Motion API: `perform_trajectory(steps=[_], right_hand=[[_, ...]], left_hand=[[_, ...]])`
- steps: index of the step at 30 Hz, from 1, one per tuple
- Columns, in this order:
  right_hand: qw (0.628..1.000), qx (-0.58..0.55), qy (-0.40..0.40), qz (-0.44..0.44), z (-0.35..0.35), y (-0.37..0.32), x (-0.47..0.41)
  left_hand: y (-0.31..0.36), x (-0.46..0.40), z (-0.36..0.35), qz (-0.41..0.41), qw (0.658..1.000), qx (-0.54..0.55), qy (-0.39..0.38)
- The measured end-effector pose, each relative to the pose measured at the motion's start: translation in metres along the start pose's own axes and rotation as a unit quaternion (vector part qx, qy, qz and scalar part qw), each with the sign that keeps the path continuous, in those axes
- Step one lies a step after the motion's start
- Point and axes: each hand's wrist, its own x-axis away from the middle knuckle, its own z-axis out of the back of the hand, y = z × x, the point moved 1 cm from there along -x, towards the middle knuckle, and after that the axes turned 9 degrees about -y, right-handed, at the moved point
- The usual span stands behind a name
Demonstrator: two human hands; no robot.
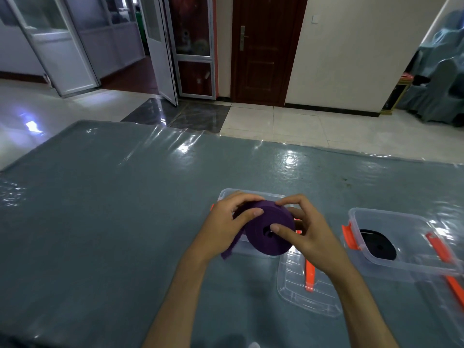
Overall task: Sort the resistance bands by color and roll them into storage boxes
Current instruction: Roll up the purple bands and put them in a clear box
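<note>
Standing in a tiled room with a dark brown door (261,49) and glass partition doors (173,46) behind, facing a desk (100,209) under a shiny grey-blue cover. Holding a rolled purple band (270,228) with both hands, just above a clear storage box (227,194) at mid-desk. Curling the left hand (227,228) round the roll's left side, thumb pressing on its top edge, fingers (247,197) wrapping over the far side. Gripping the right side with the right hand (310,236), thumb lying flat against the roll's face beside the centre hole, index finger bending down onto the top. Leaving a loose purple tail (232,247) hanging down from the roll toward the desk. Showing a second clear box (411,267) with orange latches to the right, containing a rolled black band (379,244). Lying near the right forearm, a clear lid (296,292) with an orange clip (310,276).
</note>
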Motion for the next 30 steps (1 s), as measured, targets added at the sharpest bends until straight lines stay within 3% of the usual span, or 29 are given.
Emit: perform_trajectory(steps=[6,15,23,30], right_hand=[[0.997,0.057,-0.005,0.043,-0.005,0.001,-0.005],[0.997,0.026,0.053,0.053,-0.002,0.001,-0.004],[0.996,-0.013,0.067,0.057,0.002,-0.006,0.0],[0.995,0.039,0.087,0.016,0.012,0.006,0.005]], left_hand=[[-0.011,0.009,0.006,0.032,0.999,-0.016,0.011],[-0.057,0.025,0.019,0.19,0.981,0.006,0.028],[-0.084,0.029,0.018,0.251,0.967,0.046,0.007],[-0.091,0.036,0.029,0.267,0.941,0.134,0.156]])
